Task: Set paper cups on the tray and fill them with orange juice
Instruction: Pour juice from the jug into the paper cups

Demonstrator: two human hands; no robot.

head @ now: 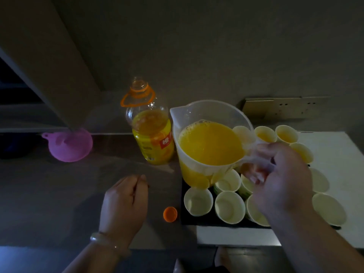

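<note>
Right hand (283,174) grips jug (212,111) handle; bottle (151,138) label illegible.

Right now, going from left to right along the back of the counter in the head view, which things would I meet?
Pink silicone funnel → yellow-labelled plastic bottle of orange juice → clear plastic jug of orange juice.

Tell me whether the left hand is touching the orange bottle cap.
Apart. The head view shows a strip of dark counter between the left hand and the orange cap, which lies to the hand's right.
</note>
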